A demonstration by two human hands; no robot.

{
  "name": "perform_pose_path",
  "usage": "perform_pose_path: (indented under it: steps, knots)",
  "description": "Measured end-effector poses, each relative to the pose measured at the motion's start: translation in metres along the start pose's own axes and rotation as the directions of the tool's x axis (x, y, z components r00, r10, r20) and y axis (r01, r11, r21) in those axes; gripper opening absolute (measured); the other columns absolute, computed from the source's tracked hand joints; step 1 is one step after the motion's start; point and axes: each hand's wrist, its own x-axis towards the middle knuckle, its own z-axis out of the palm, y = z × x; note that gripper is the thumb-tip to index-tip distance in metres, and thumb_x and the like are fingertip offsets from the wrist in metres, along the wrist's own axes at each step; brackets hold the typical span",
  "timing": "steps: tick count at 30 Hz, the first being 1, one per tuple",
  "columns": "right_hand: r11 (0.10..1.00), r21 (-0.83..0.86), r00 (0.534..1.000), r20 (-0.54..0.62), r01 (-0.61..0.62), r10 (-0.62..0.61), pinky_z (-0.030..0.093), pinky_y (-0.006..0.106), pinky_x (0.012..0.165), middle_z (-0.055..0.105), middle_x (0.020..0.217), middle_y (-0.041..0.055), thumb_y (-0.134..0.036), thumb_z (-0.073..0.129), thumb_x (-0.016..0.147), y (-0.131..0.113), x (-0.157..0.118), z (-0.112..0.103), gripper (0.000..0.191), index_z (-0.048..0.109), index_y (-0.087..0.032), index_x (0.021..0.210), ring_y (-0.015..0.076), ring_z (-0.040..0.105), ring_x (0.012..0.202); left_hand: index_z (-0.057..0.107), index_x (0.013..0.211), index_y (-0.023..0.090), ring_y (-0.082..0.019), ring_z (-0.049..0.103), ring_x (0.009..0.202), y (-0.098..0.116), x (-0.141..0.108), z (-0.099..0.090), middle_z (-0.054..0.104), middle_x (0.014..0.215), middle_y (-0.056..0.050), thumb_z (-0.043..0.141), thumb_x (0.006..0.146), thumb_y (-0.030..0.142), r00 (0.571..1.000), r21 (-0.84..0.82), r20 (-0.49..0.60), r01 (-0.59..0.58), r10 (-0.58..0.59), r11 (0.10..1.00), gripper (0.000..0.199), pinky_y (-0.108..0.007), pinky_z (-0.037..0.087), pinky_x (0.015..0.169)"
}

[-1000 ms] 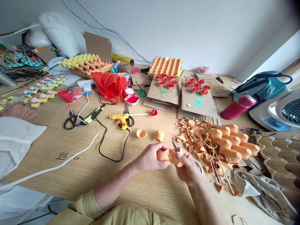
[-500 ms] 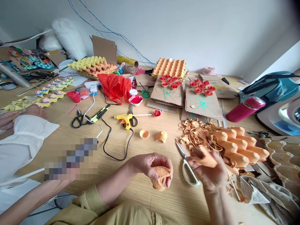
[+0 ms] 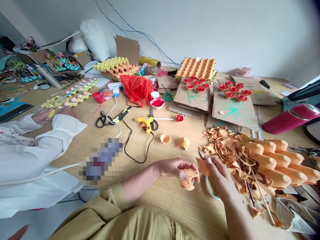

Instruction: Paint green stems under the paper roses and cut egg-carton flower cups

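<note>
Just above the table's near edge, my left hand (image 3: pixel 170 167) has its fingers curled round an orange egg-carton cup (image 3: pixel 187 182) with a ragged, cut edge. Close by on the right, my right hand (image 3: pixel 221 178) pinches a torn, flat-looking piece of orange egg carton (image 3: pixel 202 166) between thumb and fingers. Under that hand lies a pair of white-handled scissors (image 3: pixel 210 190), partly hidden. Two more carton cups rest beyond my hands: one small and hollow (image 3: pixel 165 139), the other pointed (image 3: pixel 183 143).
Carton scraps (image 3: pixel 217 141) are heaped beside an orange egg carton (image 3: pixel 277 163) at right. A yellow glue gun (image 3: pixel 147 122), a red flower (image 3: pixel 179 118) and a dish of red paint (image 3: pixel 157 103) stand farther back. At left are a co-worker's white sleeves (image 3: pixel 67 130).
My view has swung left. My right hand has come in beside my left with its carton piece, now over the scissors. The co-worker's arm has left the blurred-out object.
</note>
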Motion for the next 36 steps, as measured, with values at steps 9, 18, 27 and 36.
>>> perform_pose_path:
  steps: [9, 18, 27, 36]
  knots:
    - [0.661, -0.732, 0.985, 0.078, 0.163, -0.156, 0.049, 0.035, 0.075, 0.073, 0.093, 0.0094, -0.055, 0.048, 0.092, -0.001, 0.009, 0.017, 0.044, 0.071, -0.019, 0.097, 0.0238, 0.066, 0.082, 0.071, 0.103, 0.016, -0.014, 0.062, 0.087, -0.006, 0.006, -0.008, 0.068, 0.098, -0.004, 0.074, 0.08, 0.045, 0.934, 0.27, -0.328, -0.052, 0.143, 0.961, 0.038, -0.025, 0.047, 0.082]
    - [0.365, -0.882, 0.865, 0.088, 0.298, -0.494, 0.052, 0.04, 0.09, 0.07, 0.112, 0.0143, -0.045, 0.037, 0.101, 0.008, 0.024, -0.004, 0.044, 0.068, -0.017, 0.116, 0.0271, 0.066, 0.104, 0.067, 0.106, 0.017, -0.014, 0.063, 0.081, -0.009, 0.003, -0.001, 0.07, 0.09, -0.003, 0.059, 0.092, 0.04, 0.844, 0.653, -0.453, 0.093, 0.288, 0.752, 0.029, -0.023, 0.047, 0.073]
    - [0.202, -0.971, 0.872, 0.014, 0.129, -0.488, 0.051, 0.037, 0.074, 0.067, 0.107, 0.0124, -0.041, 0.045, 0.098, 0.005, -0.022, -0.03, 0.032, 0.065, -0.02, 0.112, 0.0268, 0.066, 0.091, 0.064, 0.1, 0.02, -0.016, 0.066, 0.084, -0.01, 0.002, -0.004, 0.071, 0.09, -0.002, 0.046, 0.099, 0.03, 0.804, 0.878, -0.4, 0.197, 0.439, 0.437, 0.021, -0.026, 0.049, 0.078]
    - [0.048, -0.99, 0.942, -0.143, -0.134, -0.303, 0.051, 0.038, 0.071, 0.062, 0.097, 0.0142, -0.038, 0.05, 0.092, 0.021, -0.03, -0.023, 0.032, 0.059, -0.015, 0.113, 0.0285, 0.064, 0.084, 0.062, 0.111, 0.02, -0.023, 0.066, 0.104, -0.012, 0.004, -0.004, 0.072, 0.107, -0.007, 0.051, 0.099, 0.032, 0.738, 0.944, -0.33, 0.248, 0.589, 0.219, 0.02, -0.036, 0.051, 0.094]
